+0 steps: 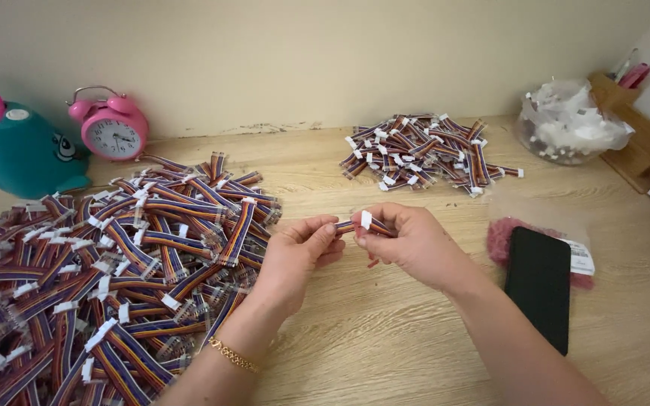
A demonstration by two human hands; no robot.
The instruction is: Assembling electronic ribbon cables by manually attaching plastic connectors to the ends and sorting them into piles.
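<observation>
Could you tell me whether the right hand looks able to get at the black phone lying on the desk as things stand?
Probably yes: the black phone lies flat just beside the right hand with nothing between them, though that hand holds a ribbon cable piece with the left hand.

A: What colours mark the ribbon cable pieces?

B: Lengthwise stripes of blue, purple, red, orange and yellow, with white connectors; the smaller heap is striped alike.

A: And along the wall?

B: A pink alarm clock with a white dial; a teal whale-shaped holder.

A: On the light wood-grain desk?

B: A black phone over a pink pad.
</observation>
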